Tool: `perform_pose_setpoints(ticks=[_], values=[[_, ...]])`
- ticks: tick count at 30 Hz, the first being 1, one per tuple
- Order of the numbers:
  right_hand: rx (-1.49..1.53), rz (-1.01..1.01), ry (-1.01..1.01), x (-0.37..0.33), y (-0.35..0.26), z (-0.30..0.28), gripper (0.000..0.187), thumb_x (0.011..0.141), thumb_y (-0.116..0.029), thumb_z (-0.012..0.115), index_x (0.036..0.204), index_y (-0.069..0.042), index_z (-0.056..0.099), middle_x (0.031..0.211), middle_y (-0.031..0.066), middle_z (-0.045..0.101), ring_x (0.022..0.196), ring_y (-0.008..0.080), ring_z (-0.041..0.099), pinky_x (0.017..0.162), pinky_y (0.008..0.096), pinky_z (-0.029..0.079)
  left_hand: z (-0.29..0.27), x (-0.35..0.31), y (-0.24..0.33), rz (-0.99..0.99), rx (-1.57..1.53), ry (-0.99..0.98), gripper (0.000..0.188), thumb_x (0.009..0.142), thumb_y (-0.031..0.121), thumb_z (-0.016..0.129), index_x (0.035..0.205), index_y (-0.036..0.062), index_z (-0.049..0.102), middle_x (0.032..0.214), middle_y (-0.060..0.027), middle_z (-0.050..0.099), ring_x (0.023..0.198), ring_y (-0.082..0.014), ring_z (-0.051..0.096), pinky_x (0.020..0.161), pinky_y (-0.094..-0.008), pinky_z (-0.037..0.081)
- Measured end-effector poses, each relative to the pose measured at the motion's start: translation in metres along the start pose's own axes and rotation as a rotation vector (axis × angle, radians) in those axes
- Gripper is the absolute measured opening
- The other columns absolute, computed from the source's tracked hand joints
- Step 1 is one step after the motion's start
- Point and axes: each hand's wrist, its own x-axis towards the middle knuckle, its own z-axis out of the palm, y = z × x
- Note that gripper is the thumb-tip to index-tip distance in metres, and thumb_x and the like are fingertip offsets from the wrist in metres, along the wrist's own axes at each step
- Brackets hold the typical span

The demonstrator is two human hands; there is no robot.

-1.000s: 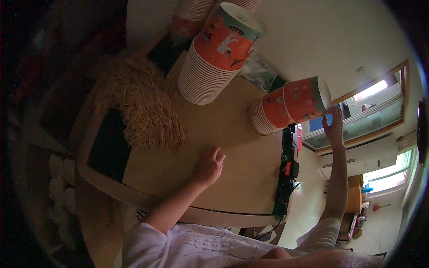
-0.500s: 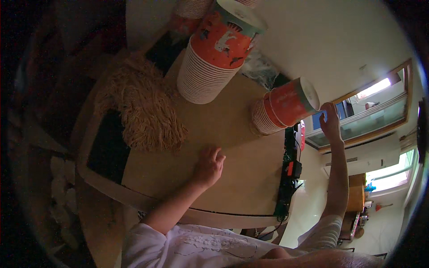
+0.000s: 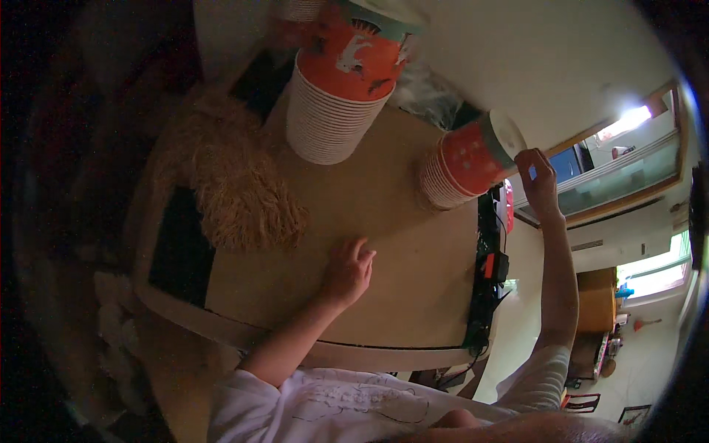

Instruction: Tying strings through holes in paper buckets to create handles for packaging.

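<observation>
My right hand is at the top edge of a shorter upside-down stack of orange-and-green paper buckets, its thumb and fingers pinched together at the base rim of the uppermost one. My left hand rests low over the brown tabletop sheet, fingers loosely bent and apart, with nothing in them. A taller stack of the same paper buckets, also upside down with many white rims showing, stands farther back, left of the shorter one.
A shaggy beige fringed cloth or mop head lies on the table's left side. Clear crumpled plastic sits behind the stacks. A black-and-orange device with cables lies along the right edge.
The top bucket of the shorter stack sits lower, its rim now close against the others. My right hand has moved slightly left onto its base edge. My left hand stays put.
</observation>
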Motion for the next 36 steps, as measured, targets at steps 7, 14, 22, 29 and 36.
perform_pose_setpoints(ticks=[7,14,22,29,36], values=[[-0.055,-0.109,0.053,0.004,-0.001,0.01,0.007,0.077,-0.003,0.058,0.084,-0.001,0.056,0.084,0.011,0.057,0.078,0.0254,0.055,0.071,0.0325,0.044,0.015,0.051,0.015,-0.025,-0.236,0.017,0.025,0.067,0.009,0.067,0.09,0.0064,0.058,0.096,-0.0118,0.054,0.089,-0.0301,0.051,0.077,-0.0409,0.043],[0.099,0.054,0.026,0.004,-0.001,0.024,0.01,0.076,-0.001,0.058,0.086,-0.002,0.057,0.086,0.0105,0.056,0.08,0.0251,0.056,0.072,0.0323,0.044,0.041,0.195,0.024,0.0,-0.355,0.246,0.022,0.076,0.012,0.059,0.095,0.002,0.054,0.086,-0.0181,0.055,0.081,-0.0355,0.052,0.07,-0.0438,0.043],[0.161,0.041,0.093,0.011,-0.005,0.024,0.012,0.076,0.006,0.056,0.086,-0.001,0.058,0.081,0.0081,0.055,0.075,0.0185,0.054,0.069,0.0275,0.044,0.094,0.262,-0.004,-0.13,-0.474,0.083,0.019,0.079,0.016,0.053,0.088,0.0023,0.062,0.085,-0.0194,0.061,0.081,-0.0369,0.058,0.07,-0.0423,0.046],[0.168,0.023,0.098,0.021,-0.01,0.022,0.026,0.076,0.008,0.055,0.098,-0.003,0.062,0.079,0.0068,0.054,0.073,0.0151,0.052,0.067,0.0245,0.042,0.082,0.278,-0.015,-0.239,-0.674,0.044,0.017,0.075,0.016,0.057,0.081,0.0027,0.066,0.074,-0.0173,0.064,0.071,-0.0283,0.064,0.064,-0.0355,0.049],[0.139,-0.047,0.115,0.02,-0.013,0.028,0.029,0.076,0.01,0.054,0.1,-0.004,0.063,0.08,0.0072,0.053,0.075,0.0158,0.053,0.066,0.0249,0.043,0.071,0.275,-0.014,-0.247,-0.626,-0.018,0.019,0.076,0.015,0.056,0.087,0.0012,0.064,0.081,-0.0177,0.064,0.078,-0.0277,0.063,0.068,-0.0353,0.049]])
